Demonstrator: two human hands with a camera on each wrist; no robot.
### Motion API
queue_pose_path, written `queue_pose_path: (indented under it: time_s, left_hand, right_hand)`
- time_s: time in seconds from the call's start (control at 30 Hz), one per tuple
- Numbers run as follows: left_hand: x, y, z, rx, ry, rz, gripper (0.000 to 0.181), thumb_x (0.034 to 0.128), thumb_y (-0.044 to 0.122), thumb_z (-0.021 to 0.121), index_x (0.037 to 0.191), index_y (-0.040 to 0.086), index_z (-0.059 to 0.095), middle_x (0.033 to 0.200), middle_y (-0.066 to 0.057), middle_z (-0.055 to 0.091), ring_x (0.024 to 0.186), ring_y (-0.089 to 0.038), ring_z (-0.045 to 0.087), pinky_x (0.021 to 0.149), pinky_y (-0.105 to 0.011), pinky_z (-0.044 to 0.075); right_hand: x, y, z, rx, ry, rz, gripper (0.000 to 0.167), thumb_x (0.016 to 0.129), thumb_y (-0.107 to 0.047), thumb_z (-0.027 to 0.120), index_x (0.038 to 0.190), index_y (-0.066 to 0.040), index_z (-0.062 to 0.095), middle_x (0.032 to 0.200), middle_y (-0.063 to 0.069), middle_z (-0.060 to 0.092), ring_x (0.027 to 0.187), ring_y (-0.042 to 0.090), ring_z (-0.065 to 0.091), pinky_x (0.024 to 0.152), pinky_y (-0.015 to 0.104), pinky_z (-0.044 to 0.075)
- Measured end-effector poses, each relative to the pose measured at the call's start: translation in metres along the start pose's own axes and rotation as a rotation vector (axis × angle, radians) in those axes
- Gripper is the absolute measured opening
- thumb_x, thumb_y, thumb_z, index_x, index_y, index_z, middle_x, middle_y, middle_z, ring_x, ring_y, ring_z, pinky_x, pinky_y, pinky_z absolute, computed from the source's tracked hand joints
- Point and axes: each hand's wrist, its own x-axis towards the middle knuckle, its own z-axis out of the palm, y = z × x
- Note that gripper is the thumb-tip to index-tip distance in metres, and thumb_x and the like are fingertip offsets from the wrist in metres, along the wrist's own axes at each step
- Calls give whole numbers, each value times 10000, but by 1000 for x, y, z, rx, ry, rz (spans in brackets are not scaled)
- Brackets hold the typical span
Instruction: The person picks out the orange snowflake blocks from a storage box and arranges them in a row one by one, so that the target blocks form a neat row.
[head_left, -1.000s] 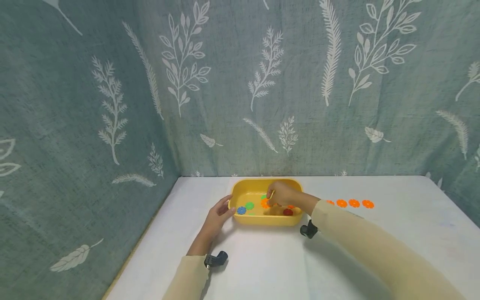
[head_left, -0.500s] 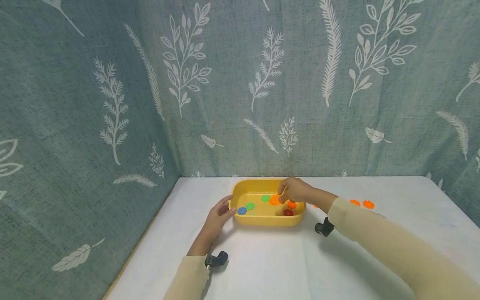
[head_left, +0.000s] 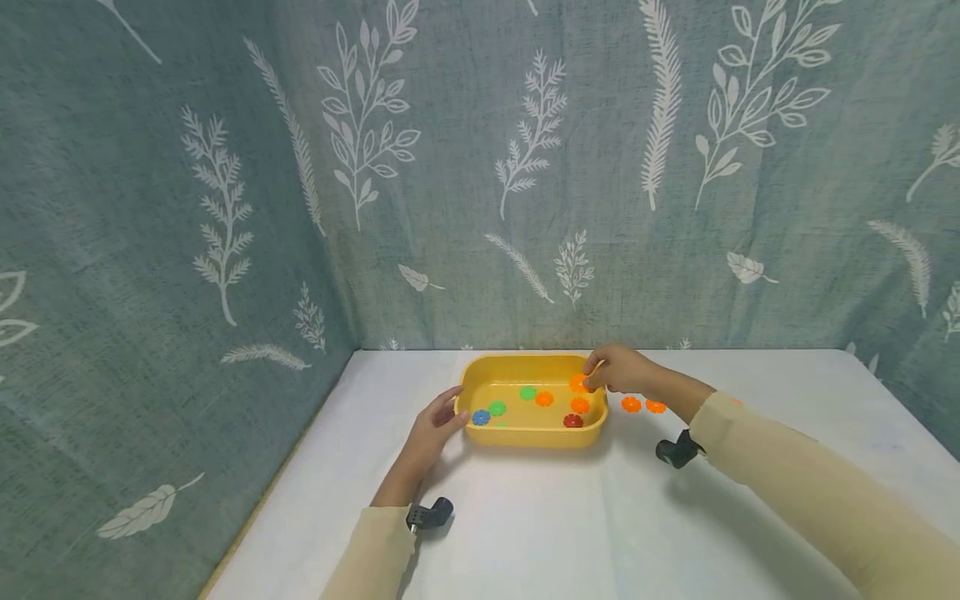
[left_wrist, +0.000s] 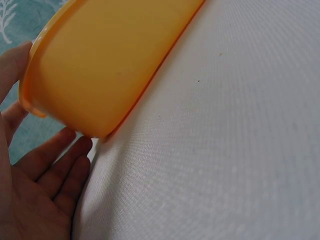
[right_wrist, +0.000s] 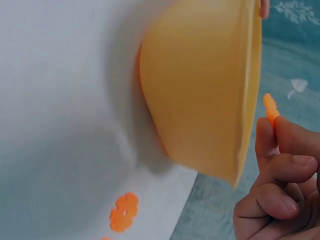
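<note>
A yellow plastic tray [head_left: 525, 437] stands on the white table. My left hand [head_left: 429, 437] holds its left end; in the left wrist view the thumb lies at the rim and the other fingers curve beside the end wall [left_wrist: 100, 65]. Above the tray's right end, my right hand [head_left: 622, 369] pinches an orange flower-shaped disc [head_left: 578, 383] between thumb and forefinger. The right wrist view shows that disc [right_wrist: 270, 106] edge-on, sticking up from the fingertips. Inside the tray lie orange discs [head_left: 544, 399], green discs [head_left: 497, 408], a blue disc [head_left: 481, 417] and a red disc [head_left: 573, 422].
To the right of the tray, orange discs [head_left: 632, 404] lie on the table [head_left: 525, 517], partly hidden by my right arm. One disc [right_wrist: 124, 212] shows near the tray in the right wrist view. A patterned curtain [head_left: 480, 167] hangs behind the table.
My right hand has risen from inside the tray and moved right to above its right end, carrying the orange disc. The left hand has stayed at the left end.
</note>
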Motion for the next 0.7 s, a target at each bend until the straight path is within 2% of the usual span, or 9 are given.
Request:
queue_pose_path:
  time_s: [0.13,0.27,0.43,0.7]
  left_hand:
    - [0,-1,0,-15,-9,6,536,925,239,680,1428,205,497,1354,-185,549,1261,-373,497,1068,-545,337]
    - [1,-1,0,-26,-12,10,530,927,233,678,1426,200,499,1349,-179,555,1257,-367,502,1066,-536,345]
    - [2,-3,0,-28,-11,17,531,924,249,682,1422,208,504,1341,-174,563,1253,-363,507,1060,-533,355]
    - [2,-3,1,-17,-3,-19,536,912,282,695,1414,255,510,1365,-155,548,1274,-354,489,1064,-536,348]
  right_hand:
    - [-5,5,-14,5,24,30,323,894,-204,708,1154,-41,611,1011,84,676,860,316,557,753,424,490]
    - [-11,11,-27,12,52,53,329,900,-225,695,1154,-42,592,1001,83,676,794,263,510,685,361,440]
    - [-19,20,-39,25,65,54,315,910,-208,681,1141,-21,576,1019,93,684,771,241,491,661,332,415]
    - [-35,44,-56,84,114,107,354,923,-205,669,1183,-4,536,1038,112,684,639,185,418,584,300,368]
